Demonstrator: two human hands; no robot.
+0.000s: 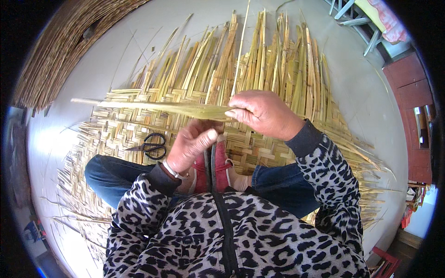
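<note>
A long, flattened pale green reed strip point(185, 109) stretches sideways in front of me, wide near its right end and thin toward the left. My right hand point(264, 113) pinches that right end between thumb and fingers. Just below the strip is my left hand point(187, 147), its thumb held apart from the fingers. Those fingers reach up under the strip and are partly hidden by it. Beneath both hands lies a woven reed mat point(139, 118), with loose strip ends fanning out at its far edge.
Black-handled scissors point(154, 146) lie on the mat, left of my left hand. I sit cross-legged on the mat in red shoes point(221, 162). A large bundle of brown reeds point(55, 60) stands at the far left. A reddish cabinet point(408, 83) is at the right.
</note>
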